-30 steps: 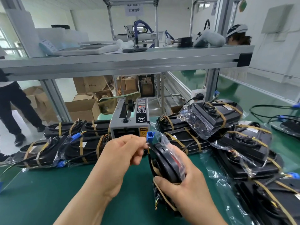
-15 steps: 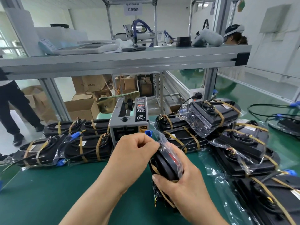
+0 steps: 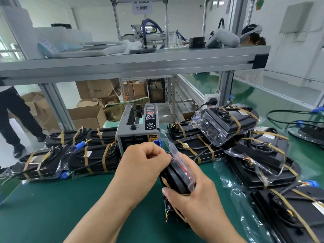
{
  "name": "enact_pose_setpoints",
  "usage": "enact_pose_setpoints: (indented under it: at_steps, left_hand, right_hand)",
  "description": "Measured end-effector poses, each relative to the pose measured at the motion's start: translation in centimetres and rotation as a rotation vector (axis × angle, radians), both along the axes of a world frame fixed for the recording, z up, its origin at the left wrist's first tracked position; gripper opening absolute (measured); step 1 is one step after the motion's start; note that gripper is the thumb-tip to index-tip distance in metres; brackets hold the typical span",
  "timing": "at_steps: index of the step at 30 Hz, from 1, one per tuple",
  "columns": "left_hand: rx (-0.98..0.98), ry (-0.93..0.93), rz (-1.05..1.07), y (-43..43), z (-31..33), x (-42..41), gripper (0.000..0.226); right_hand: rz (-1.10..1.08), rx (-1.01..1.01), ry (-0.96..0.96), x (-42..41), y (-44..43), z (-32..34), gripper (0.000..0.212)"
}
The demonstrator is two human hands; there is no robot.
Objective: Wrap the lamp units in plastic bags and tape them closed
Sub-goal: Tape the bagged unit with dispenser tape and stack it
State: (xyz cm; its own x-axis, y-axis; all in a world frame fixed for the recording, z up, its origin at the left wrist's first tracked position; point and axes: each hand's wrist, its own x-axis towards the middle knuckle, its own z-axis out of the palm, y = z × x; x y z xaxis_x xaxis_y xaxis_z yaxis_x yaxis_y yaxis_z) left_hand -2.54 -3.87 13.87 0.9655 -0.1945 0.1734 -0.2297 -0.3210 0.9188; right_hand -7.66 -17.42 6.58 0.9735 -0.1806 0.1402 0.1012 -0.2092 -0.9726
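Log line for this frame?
step: bag closing | left hand: pinches plastic bag | right hand: grips lamp unit | tape dispenser: behind hands

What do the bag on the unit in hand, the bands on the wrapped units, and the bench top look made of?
Bag: thin clear plastic film, glossy and crinkled, the black lamp unit showing through. Bands: tan tape, probably adhesive, flat and slightly translucent. Bench top: green mat, likely rubber, dull sheen.

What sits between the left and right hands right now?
Head view: the black lamp unit in its clear plastic bag, standing on edge. The left hand pinches the bag's top; the right hand grips the unit's lower end.
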Motion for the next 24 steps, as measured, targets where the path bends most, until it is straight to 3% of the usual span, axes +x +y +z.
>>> enact_pose_setpoints:
  at_steps: [14,24]
  left_hand:
    - [0.109,-0.068,0.012,0.2,-0.4,0.2,0.012]
    - [0.102,0.005,-0.057,1.2,-0.1,0.9,0.016]
  right_hand:
    - [0.006,-0.001,-0.013,0.0,0.1,-0.2,0.080]
    - [0.009,0.005,-0.029,0.1,0.6,-0.4,0.080]
